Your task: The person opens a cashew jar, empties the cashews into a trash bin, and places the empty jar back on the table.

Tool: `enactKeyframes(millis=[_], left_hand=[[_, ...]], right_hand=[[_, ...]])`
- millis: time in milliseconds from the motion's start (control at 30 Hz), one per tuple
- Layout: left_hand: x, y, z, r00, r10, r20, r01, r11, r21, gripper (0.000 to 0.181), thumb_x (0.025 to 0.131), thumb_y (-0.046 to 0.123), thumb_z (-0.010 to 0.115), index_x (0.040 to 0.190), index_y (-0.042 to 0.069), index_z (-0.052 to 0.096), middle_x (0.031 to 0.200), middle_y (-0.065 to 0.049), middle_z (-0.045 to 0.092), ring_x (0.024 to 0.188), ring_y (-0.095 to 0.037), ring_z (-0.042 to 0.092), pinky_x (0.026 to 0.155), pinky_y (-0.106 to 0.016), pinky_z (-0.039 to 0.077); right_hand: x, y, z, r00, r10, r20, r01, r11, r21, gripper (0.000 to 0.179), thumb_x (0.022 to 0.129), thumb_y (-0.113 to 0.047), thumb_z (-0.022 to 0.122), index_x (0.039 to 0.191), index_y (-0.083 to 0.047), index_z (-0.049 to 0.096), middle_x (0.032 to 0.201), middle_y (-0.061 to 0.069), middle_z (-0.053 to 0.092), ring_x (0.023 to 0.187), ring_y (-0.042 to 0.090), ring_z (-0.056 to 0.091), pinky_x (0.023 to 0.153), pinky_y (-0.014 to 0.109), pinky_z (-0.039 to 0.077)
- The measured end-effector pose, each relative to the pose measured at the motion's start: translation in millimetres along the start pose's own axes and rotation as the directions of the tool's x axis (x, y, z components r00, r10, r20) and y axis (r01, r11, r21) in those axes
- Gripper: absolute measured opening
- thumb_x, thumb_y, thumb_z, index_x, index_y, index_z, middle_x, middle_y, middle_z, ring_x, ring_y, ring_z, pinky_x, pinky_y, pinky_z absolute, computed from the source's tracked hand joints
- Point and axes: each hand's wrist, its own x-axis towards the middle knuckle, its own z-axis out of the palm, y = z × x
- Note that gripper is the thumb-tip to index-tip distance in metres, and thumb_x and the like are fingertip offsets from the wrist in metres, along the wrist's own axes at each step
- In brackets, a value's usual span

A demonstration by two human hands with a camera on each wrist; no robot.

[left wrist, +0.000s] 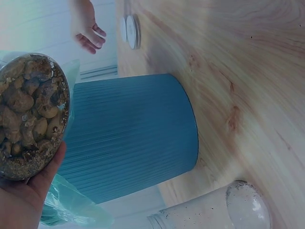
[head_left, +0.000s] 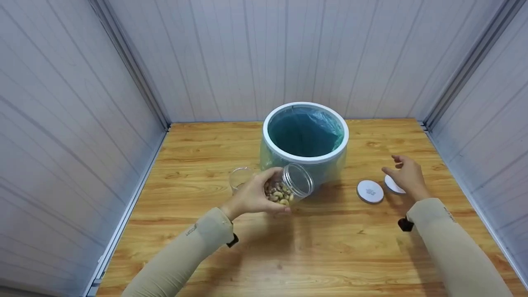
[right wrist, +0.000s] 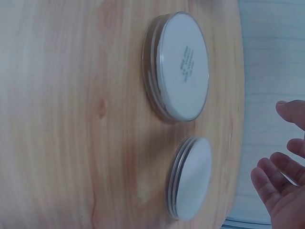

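My left hand (head_left: 253, 196) grips a clear plastic jar (head_left: 298, 180) with no lid on it, tilted with its mouth toward the upper right. Cashew nuts (head_left: 278, 194) lie inside; the left wrist view shows the nuts (left wrist: 31, 107) through the jar's base. Just beyond stands a bin (head_left: 305, 159) with a white rim and a green bag lining it. My right hand (head_left: 406, 176) hovers above two round white lids, its fingers loosely bent around nothing. One lid (head_left: 370, 191) lies in full view; the other lid (head_left: 394, 185) is partly hidden by that hand in the head view.
A second clear jar (head_left: 240, 177) stands left of the bin, partly behind my left hand; the left wrist view shows this jar (left wrist: 214, 210) with specks inside. Pale panel walls (head_left: 247, 57) enclose the wooden table (head_left: 330, 255) at the back and sides.
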Motion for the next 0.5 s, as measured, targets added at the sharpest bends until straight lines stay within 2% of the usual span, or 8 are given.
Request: enactKeyframes(millis=[500], left_hand=[[2.6,1.6,0.3,1.0,0.021,-0.001,-0.021,1.0,0.012,0.093,0.072,0.033,0.103,0.15,0.009,0.057,0.13,-0.002,0.073,0.114,-0.014,0.067,0.102,-0.034,0.058]], right_hand=[[6.0,-25.1,0.0,0.999,-0.045,-0.024,0.046,0.999,0.01,0.07,0.106,-0.027,0.072,0.16,0.007,0.044,0.156,0.036,0.048,0.141,0.054,0.05,0.112,0.066,0.049]])
